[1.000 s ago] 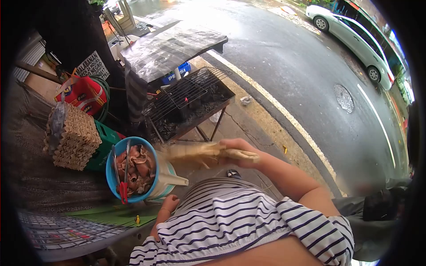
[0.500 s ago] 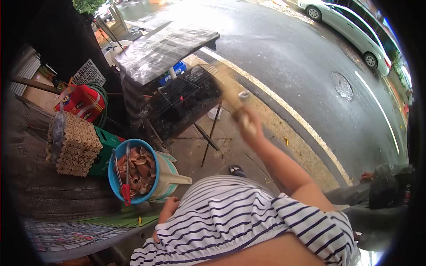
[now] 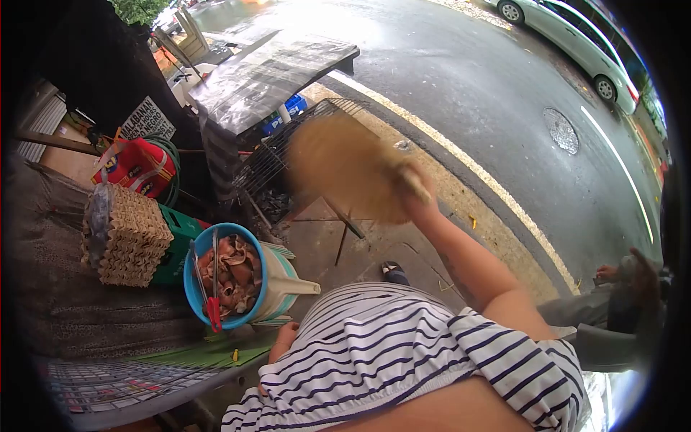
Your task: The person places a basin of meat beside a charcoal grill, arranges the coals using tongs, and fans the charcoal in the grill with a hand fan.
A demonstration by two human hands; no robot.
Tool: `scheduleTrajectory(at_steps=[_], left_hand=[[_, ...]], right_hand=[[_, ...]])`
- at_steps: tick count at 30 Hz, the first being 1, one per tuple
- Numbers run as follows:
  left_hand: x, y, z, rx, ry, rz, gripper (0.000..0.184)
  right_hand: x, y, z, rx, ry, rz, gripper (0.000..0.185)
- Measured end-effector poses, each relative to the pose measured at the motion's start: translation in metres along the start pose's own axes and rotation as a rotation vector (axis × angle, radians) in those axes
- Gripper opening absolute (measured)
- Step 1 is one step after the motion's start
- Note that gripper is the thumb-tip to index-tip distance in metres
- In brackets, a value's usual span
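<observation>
A round tan hand fan (image 3: 345, 169), smeared by motion, is gripped by its handle in my right hand (image 3: 416, 191). It hangs over the near right part of a charcoal grill and hides much of it; the wire grate (image 3: 270, 162) shows beside the fan. My left hand (image 3: 286, 335) is low against my striped shirt, close to a blue basin (image 3: 260, 288); most of its fingers are hidden. Sliced raw meat (image 3: 234, 273) fills the basin, and red-handled tongs (image 3: 214, 309) lean in it. The basin sits atop a pale bucket or pitcher with a handle (image 3: 299, 286).
Stacked egg trays (image 3: 129, 234) and a green crate (image 3: 176, 230) stand left of the basin. A metal sheet (image 3: 270, 72) is behind the grill, a red bag (image 3: 137, 165) further left. A white car (image 3: 568, 36) is across the wet road. Another person's hand (image 3: 608, 273) shows at right.
The fan has swung left and down, its broad face now turned to me over the grill. My left hand stays at my waist. The other person's hand at right has risen.
</observation>
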State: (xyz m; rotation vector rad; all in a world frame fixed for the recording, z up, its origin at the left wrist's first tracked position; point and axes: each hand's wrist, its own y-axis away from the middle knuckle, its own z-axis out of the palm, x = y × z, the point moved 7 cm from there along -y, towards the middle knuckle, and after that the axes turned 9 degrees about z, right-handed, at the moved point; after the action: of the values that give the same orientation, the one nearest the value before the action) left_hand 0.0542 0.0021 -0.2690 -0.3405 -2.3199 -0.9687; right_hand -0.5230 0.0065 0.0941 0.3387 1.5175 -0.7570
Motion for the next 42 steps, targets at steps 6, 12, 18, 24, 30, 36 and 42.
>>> scheduleTrajectory(at_steps=[6,12,18,24,30,36,42], left_hand=[[0.033,0.015,-0.018,0.088,0.048,-0.051,0.034],[0.114,0.020,-0.034,0.008,-0.075,0.030,0.032],[0.077,-0.005,-0.007,0.023,0.034,-0.035,0.031],[0.123,0.013,-0.030,0.067,0.084,-0.080,0.035],[0.111,0.013,-0.026,0.007,0.013,-0.093,0.034],[0.066,-0.003,-0.011,-0.023,-0.131,-0.001,0.037],[0.021,-0.031,0.002,-0.012,-0.035,0.123,0.031]], right_hand=[[-0.012,0.030,0.043,-0.615,-0.016,0.036,0.010],[0.000,0.012,0.010,-0.124,0.006,-0.075,0.013],[0.013,0.021,0.014,-0.337,-0.092,0.181,0.012],[-0.010,0.034,0.032,-0.591,0.063,-0.095,0.018],[0.037,-0.002,-0.019,0.035,-0.073,-0.064,0.012],[0.010,0.018,0.000,-0.248,-0.158,0.176,0.011],[-0.014,0.047,0.022,-0.455,0.163,-0.067,0.019]])
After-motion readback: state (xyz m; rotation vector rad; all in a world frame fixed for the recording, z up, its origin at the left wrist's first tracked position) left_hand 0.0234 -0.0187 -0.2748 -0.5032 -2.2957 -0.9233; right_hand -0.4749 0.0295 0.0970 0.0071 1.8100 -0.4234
